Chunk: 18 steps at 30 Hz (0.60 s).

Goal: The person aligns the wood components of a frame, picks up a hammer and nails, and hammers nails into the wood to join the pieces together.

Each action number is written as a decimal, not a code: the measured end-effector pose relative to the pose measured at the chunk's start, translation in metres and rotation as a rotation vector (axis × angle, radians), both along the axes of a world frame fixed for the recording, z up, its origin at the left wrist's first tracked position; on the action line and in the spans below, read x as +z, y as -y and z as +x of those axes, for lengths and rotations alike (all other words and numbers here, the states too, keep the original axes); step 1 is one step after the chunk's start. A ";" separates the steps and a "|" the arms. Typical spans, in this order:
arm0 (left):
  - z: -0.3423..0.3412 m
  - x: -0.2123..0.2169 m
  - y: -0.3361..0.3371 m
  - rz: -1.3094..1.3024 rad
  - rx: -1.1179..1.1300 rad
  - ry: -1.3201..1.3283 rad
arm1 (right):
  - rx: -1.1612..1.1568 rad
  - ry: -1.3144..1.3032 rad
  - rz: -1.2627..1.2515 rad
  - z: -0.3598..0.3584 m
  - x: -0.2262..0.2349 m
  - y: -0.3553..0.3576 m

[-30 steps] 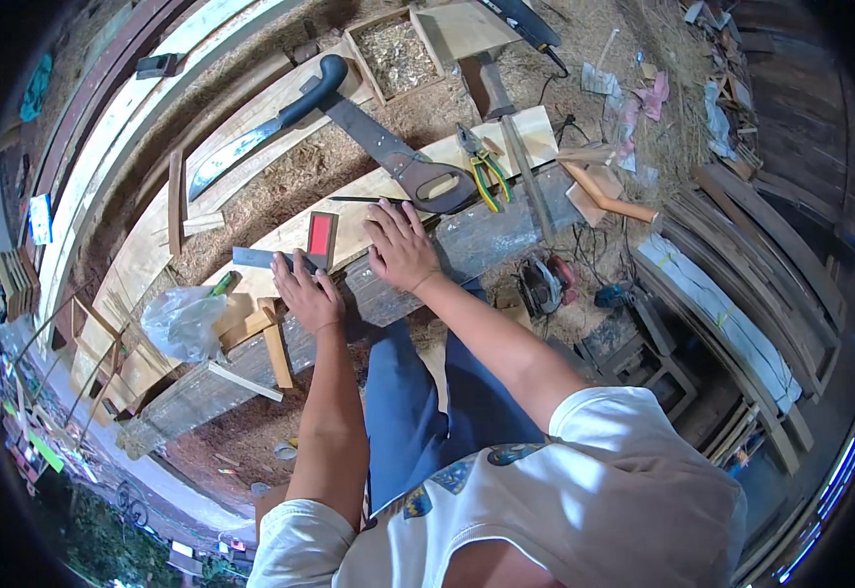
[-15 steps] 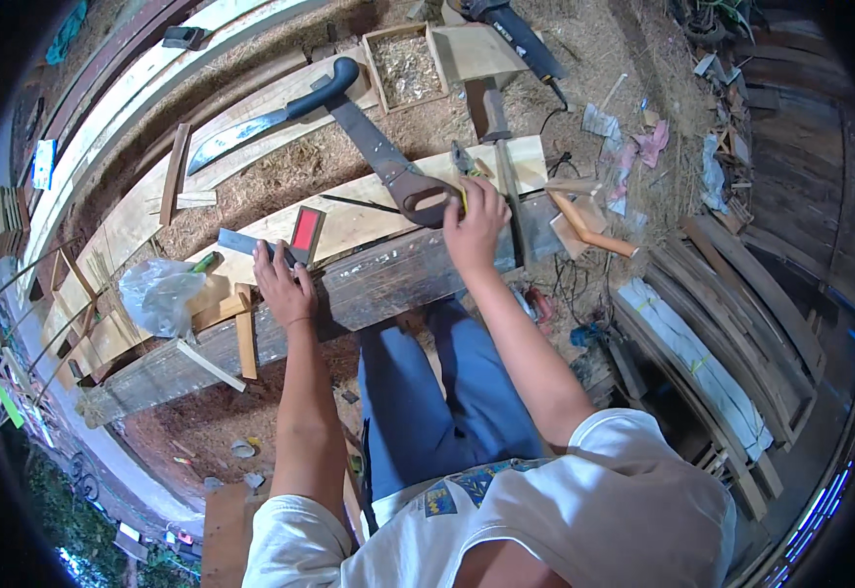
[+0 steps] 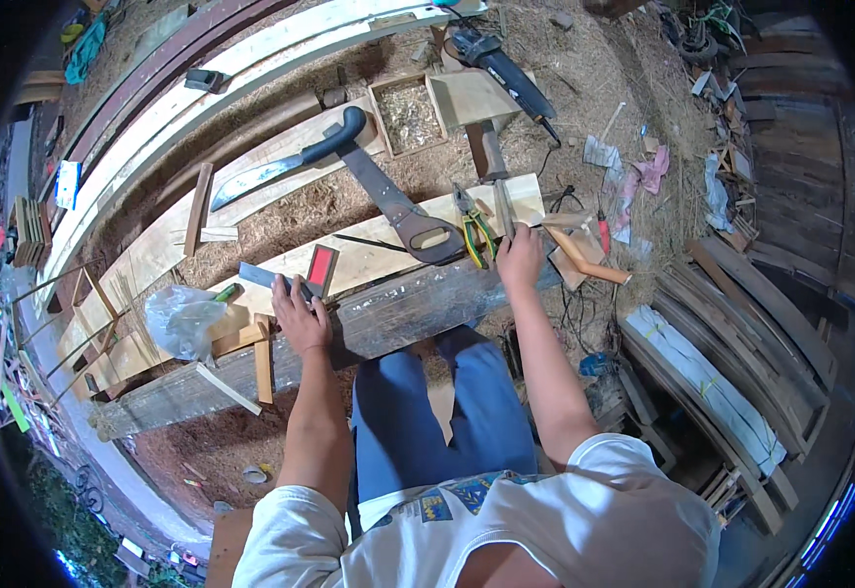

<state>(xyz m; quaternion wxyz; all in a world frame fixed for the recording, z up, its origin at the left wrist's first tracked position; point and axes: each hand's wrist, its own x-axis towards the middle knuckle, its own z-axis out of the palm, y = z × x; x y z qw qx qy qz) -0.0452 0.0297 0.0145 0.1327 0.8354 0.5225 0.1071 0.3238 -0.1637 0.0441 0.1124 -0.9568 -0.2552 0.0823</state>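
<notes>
I sit at a dark worn beam [image 3: 398, 314] with a pale plank [image 3: 378, 257] lying along its far side. My left hand [image 3: 300, 316] rests flat on the beam, its fingers over a grey metal blade [image 3: 263, 276] next to a red-faced block [image 3: 321, 267]. My right hand [image 3: 520, 257] reaches out to the plank's right end and closes on a slim metal tool [image 3: 504, 204] lying there. Green-handled pliers [image 3: 475, 223] lie just left of that hand. A handsaw [image 3: 400, 208] with a brown handle lies across the plank's middle.
A large black-handled knife [image 3: 285, 162] lies on a farther board. A power tool [image 3: 501, 67] and a shallow wooden box [image 3: 408, 113] lie on the sawdust beyond. A clear plastic bag [image 3: 184, 318] sits left; an angled wooden piece [image 3: 584, 257] right. Stacked planks [image 3: 722, 392] flank my right side.
My right hand has moved from the plank's middle out to its right end, onto the slim metal tool. My left hand stayed on the grey blade.
</notes>
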 end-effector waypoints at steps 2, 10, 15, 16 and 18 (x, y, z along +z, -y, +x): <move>-0.003 0.001 -0.002 -0.003 0.006 -0.003 | -0.066 -0.015 0.029 -0.003 -0.002 -0.003; 0.005 0.010 -0.015 -0.029 0.014 0.125 | -0.005 0.075 0.069 -0.009 -0.028 0.004; 0.106 0.049 -0.052 -0.045 -0.273 0.392 | 0.098 0.236 0.093 0.010 -0.031 -0.002; 0.135 0.060 -0.059 -0.044 -0.322 0.422 | 0.090 0.285 0.086 0.012 -0.027 -0.005; 0.183 0.058 -0.080 -0.073 -0.441 0.463 | 0.076 0.225 0.070 0.019 -0.026 -0.006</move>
